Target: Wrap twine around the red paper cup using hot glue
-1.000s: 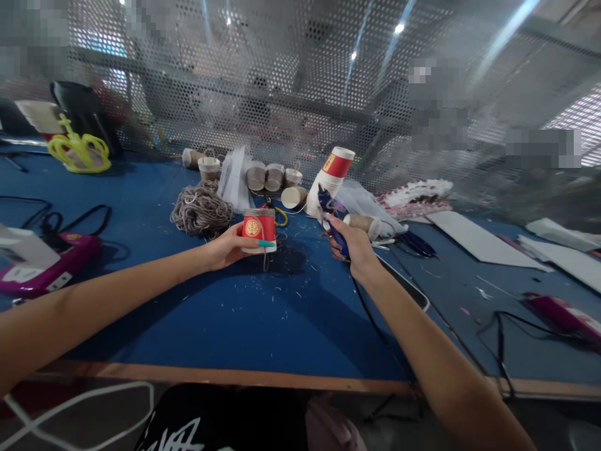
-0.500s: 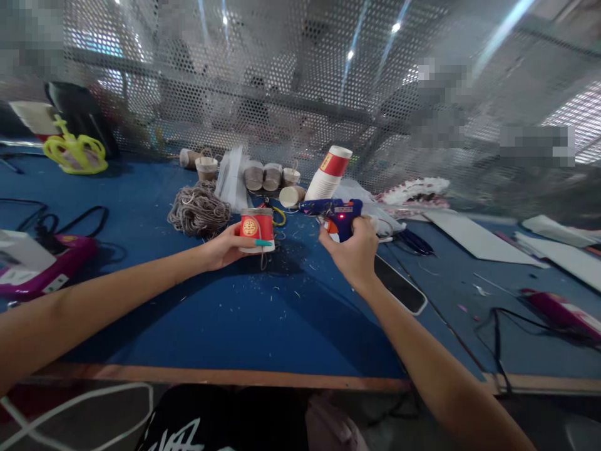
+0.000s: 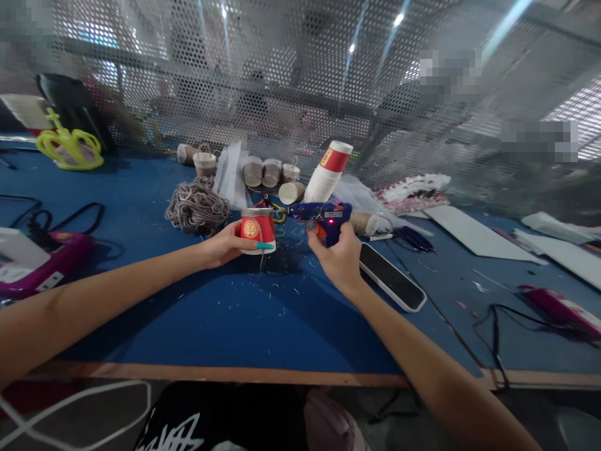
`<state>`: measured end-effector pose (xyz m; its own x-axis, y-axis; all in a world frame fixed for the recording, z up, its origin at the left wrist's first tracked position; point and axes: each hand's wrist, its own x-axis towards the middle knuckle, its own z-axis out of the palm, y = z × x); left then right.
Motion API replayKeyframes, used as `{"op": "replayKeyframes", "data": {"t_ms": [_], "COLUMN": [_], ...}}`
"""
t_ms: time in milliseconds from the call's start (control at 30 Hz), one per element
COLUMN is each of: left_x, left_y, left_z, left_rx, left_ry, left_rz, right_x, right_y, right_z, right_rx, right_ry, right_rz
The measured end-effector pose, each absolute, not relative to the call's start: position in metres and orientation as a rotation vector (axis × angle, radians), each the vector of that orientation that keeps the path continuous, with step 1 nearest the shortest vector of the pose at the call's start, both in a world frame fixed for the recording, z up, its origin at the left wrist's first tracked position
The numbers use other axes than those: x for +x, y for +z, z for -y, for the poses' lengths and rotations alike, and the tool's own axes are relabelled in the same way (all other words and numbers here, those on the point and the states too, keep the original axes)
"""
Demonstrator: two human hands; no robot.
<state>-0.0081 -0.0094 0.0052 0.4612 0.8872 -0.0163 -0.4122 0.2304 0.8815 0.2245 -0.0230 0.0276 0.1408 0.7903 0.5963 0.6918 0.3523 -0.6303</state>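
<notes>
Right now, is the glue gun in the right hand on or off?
Probably on: a red light glows on the glue gun in the right hand; how hot, I cannot tell.

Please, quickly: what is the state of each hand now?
Left hand: closed, holding the red-and-white cup.
Right hand: closed, holding the blue glue gun.

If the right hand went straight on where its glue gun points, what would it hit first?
Probably the red cup in the left hand: the glue gun points toward it, though depth is unclear.
</notes>
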Motion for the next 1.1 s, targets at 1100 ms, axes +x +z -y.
{"op": "replayKeyframes", "data": {"t_ms": [1100], "left_x": [0.0], "left_y": [-0.002], "left_z": [0.009], "left_rx": [1.024], "left_ry": [1.047], "left_rz": [-0.659], "right_x": [0.213], "right_y": [0.014], "right_z": [0.034], "right_rx": [-1.315], "right_ry": [0.224], "right_rz": [1.736]}}
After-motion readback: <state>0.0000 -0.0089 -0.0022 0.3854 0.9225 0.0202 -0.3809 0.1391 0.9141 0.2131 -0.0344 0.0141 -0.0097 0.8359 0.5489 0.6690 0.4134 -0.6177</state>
